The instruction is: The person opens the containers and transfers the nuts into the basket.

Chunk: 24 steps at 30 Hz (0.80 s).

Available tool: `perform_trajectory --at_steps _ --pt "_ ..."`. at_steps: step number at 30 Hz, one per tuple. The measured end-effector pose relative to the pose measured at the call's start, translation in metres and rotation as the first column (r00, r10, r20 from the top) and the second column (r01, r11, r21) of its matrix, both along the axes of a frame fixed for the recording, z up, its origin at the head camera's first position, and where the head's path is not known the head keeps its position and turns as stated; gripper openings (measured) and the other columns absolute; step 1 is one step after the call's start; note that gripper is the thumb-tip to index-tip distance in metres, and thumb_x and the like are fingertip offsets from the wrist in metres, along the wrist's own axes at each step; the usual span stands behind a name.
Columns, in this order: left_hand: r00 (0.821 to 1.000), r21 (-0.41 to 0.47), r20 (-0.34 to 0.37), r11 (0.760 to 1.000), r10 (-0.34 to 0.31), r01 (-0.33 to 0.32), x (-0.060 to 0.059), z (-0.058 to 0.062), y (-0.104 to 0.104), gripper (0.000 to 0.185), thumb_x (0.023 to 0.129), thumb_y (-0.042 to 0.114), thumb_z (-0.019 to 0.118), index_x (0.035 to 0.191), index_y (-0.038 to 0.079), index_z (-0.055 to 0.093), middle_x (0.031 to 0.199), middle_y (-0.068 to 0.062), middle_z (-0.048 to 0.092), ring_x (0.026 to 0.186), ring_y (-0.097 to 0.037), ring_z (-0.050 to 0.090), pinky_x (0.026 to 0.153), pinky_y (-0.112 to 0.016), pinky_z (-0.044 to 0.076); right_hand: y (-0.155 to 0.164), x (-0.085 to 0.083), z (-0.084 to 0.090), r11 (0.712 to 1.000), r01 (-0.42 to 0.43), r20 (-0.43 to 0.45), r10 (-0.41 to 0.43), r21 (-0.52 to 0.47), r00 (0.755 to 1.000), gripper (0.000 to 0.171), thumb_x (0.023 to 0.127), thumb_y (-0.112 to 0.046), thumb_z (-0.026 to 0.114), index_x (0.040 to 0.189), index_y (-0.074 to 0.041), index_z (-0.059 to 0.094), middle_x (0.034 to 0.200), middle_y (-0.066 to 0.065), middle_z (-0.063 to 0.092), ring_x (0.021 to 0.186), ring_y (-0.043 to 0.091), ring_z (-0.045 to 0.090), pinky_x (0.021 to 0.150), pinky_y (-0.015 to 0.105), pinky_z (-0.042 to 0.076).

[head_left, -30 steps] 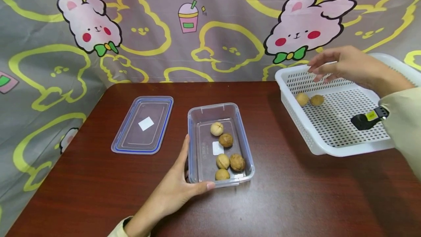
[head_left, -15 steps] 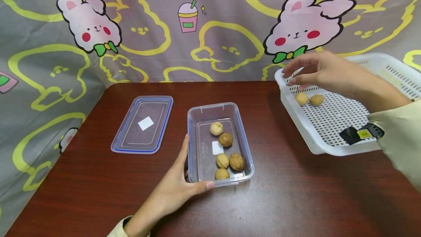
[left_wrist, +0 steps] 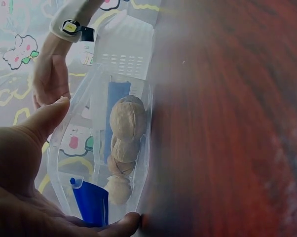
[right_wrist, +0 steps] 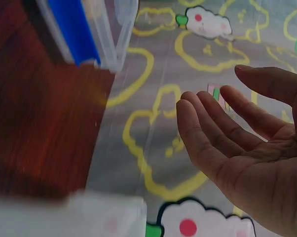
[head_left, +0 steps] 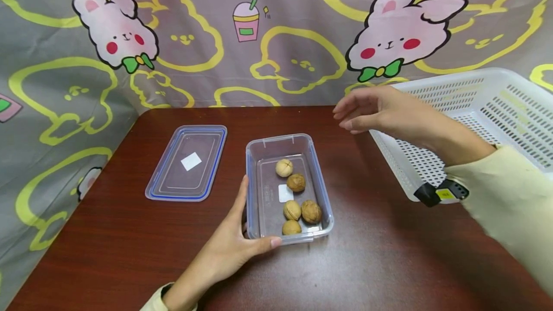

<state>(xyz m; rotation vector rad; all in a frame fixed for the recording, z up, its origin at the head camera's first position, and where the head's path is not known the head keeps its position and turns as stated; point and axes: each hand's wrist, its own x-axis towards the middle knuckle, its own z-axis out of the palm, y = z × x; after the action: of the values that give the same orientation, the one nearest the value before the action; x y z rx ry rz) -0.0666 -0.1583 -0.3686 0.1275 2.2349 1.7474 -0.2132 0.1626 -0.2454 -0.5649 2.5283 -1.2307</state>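
Setting: dark wooden table [head_left: 129, 234], cartoon-rabbit cloth [head_left: 259, 61] behind. Lid [head_left: 187, 162]: beyond left hand. Left hand [head_left: 233, 248]: thumb and fingers clasp the near-left corner of the clear container [head_left: 319, 181], five walnuts [head_left: 295, 202] inside. Right hand [head_left: 380, 112]: empty, fingers loosely spread, airborne between container and white basket [head_left: 497, 104]. Risk: a hurried reach could knock the light container, scattering walnuts.

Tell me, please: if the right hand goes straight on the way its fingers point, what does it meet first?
The right hand points left above the table, past the far end of the clear container. The way looks free; the curtain probably comes first, though depth is unclear.
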Motion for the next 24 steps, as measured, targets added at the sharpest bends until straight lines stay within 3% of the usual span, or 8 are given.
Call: perform_trajectory --at_steps 6,12,18,24 --pt "1.0 0.0 0.008 1.0 0.0 0.0 0.001 0.001 0.0 0.133 0.082 0.017 0.091 0.168 0.037 -0.008 0.172 -0.019 0.023 0.125 -0.031 0.064 0.096 -0.031 0.058 -0.023 0.003 0.002 0.996 -0.053 0.032 0.056 -0.078 0.998 0.027 0.098 -0.014 0.072 0.124 -0.008 0.07 0.12 0.009 0.072 0.104 0.019 0.071 0.091 0.025 0.058" --pt "1.0 -0.026 0.017 1.0 0.007 -0.006 0.001 0.002 0.0 0.132 0.082 0.019 0.091 0.168 0.037 -0.007 0.172 -0.019 0.023 0.124 -0.03 0.065 0.096 -0.031 0.058 -0.043 -0.008 -0.01 0.983 -0.153 0.025 0.156 -0.102 0.987 0.025 0.097 -0.006 0.07 0.122 -0.004 0.07 0.12 0.012 0.073 0.109 0.023 0.07 0.094 0.026 0.056" --pt "1.0 -0.055 0.01 0.998 0.007 -0.006 0.0 0.002 -0.001 0.132 0.082 0.022 0.091 0.169 0.035 -0.008 0.173 -0.018 0.02 0.125 -0.03 0.064 0.096 -0.031 0.056 -0.067 -0.019 -0.021 0.958 -0.274 0.035 0.278 -0.088 0.96 0.027 0.096 0.001 0.067 0.123 -0.001 0.069 0.123 0.016 0.072 0.112 0.026 0.071 0.097 0.038 0.059" --pt "1.0 -0.059 -0.008 0.998 -0.009 0.008 -0.001 0.002 -0.001 0.132 0.083 0.023 0.091 0.168 0.036 -0.008 0.174 -0.016 0.017 0.131 -0.032 0.06 0.099 -0.033 0.055 -0.084 -0.024 -0.034 0.948 -0.316 0.061 0.319 -0.047 0.946 0.029 0.097 0.001 0.066 0.126 -0.003 0.069 0.126 0.016 0.07 0.115 0.028 0.068 0.096 0.046 0.059"
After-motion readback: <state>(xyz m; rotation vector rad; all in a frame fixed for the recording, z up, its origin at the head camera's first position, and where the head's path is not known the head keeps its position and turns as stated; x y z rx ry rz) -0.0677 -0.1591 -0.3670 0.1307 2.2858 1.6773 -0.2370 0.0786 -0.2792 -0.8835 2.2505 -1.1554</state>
